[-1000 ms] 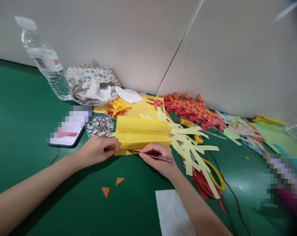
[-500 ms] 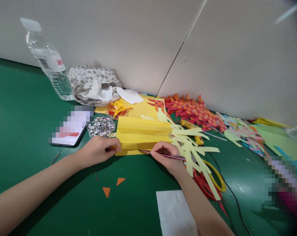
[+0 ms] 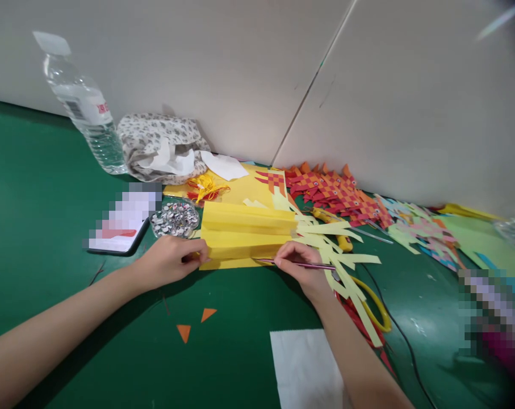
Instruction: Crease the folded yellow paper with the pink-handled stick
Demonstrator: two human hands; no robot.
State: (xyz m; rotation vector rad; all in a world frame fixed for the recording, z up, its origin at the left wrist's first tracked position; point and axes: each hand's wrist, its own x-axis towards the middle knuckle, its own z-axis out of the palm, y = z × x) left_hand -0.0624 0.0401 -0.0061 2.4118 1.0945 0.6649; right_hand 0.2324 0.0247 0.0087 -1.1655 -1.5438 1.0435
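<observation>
Fingers (image 3: pixel 289 251) of right hand (image 3: pixel 303 271) clamp a thin pencil (image 3: pixel 325 266), tip on the folded yellow paper (image 3: pixel 244 233), left hand (image 3: pixel 167 261) pinching its corner: marking step, I judge; next stroke wants paper pinned.

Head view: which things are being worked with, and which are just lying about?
In use: folded yellow paper, held by left hand; pencil in right hand.
Lying about: water bottle, googly eyes, phone, woven paper fish, orange triangles.

Phone (image 3: pixel 123 224) pixelated, white sheet (image 3: pixel 304 369) cut at btm, pencil (image 3: pixel 321 265) part-hid by fingers (image 3: pixel 289 253)
</observation>
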